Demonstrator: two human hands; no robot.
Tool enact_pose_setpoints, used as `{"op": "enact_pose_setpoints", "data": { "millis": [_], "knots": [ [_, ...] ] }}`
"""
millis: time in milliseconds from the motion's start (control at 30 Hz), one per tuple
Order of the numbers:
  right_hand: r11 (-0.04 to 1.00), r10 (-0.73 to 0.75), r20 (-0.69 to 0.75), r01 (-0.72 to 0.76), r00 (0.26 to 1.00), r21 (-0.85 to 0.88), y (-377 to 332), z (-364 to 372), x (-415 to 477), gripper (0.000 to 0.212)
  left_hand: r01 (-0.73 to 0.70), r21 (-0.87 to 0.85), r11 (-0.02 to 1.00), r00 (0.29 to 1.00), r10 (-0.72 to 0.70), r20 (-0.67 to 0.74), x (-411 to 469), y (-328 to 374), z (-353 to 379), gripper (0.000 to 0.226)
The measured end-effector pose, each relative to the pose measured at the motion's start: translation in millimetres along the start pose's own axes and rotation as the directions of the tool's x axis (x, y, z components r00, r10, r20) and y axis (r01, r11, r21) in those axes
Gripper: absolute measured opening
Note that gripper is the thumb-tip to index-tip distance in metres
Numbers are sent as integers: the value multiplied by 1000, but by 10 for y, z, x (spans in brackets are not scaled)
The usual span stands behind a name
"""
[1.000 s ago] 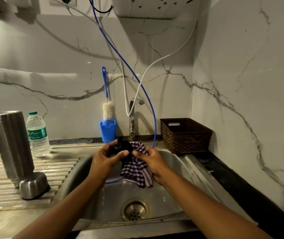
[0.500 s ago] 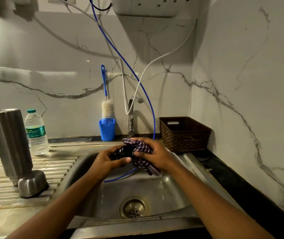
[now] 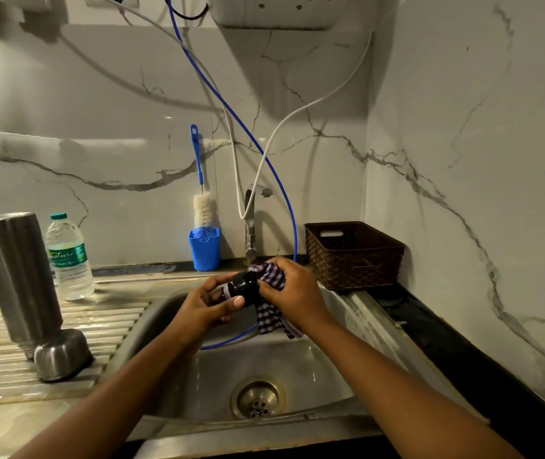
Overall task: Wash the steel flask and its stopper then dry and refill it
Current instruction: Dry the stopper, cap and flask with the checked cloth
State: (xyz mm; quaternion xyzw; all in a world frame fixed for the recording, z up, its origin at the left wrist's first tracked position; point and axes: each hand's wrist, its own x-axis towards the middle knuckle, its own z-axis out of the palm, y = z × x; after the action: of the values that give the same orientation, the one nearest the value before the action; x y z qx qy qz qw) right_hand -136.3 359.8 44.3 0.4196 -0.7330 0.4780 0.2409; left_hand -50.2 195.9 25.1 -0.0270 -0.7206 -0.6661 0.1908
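water bottle (image 3: 70, 256) | green label | reads "nature" | smaller print illegible

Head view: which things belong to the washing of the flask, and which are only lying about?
In the job: steel flask, steel cup beside it, black stopper held by the left hand, checked cloth gripped by the right hand, sink.
Lying about: brown basket, water bottle (maybe for the refill), bottle brush in its blue holder.
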Motion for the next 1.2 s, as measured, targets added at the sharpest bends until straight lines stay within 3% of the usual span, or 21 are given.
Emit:
{"op": "enact_pose_setpoints", "data": {
  "millis": [233, 433, 633, 800, 933, 1200],
  "knots": [
    [975, 154, 112, -169, 982, 144, 61, -14, 7, 31, -20, -62, 998, 997, 15, -79, 11, -21, -6, 93],
    [939, 242, 326, -305, 914, 158, 43, -54, 24, 42, 0, -19, 1000, 997, -1, -79, 5, -1, -38, 96],
    [976, 205, 164, -213, 965, 36, -3, -33, -18, 29, 26, 24, 999, 999, -25, -42, 23, 5, -75, 93],
    [992, 104, 18, -102, 994, -80, -30, 75, -36, 19, 3, 88, 996, 996, 5, -92, 12, 4, -40, 47],
    [977, 62, -57, -72, 996, -198, -27, 128, -62, 21, -7, 127, 992, 991, 23, -130, 22, -19, -27, 37],
    [985, 166, -49, -168, 985, -48, 38, 26, -39, 27, 44, -14, 999, 998, -44, -53, 1, -7, 35, 38]
  ]
}}
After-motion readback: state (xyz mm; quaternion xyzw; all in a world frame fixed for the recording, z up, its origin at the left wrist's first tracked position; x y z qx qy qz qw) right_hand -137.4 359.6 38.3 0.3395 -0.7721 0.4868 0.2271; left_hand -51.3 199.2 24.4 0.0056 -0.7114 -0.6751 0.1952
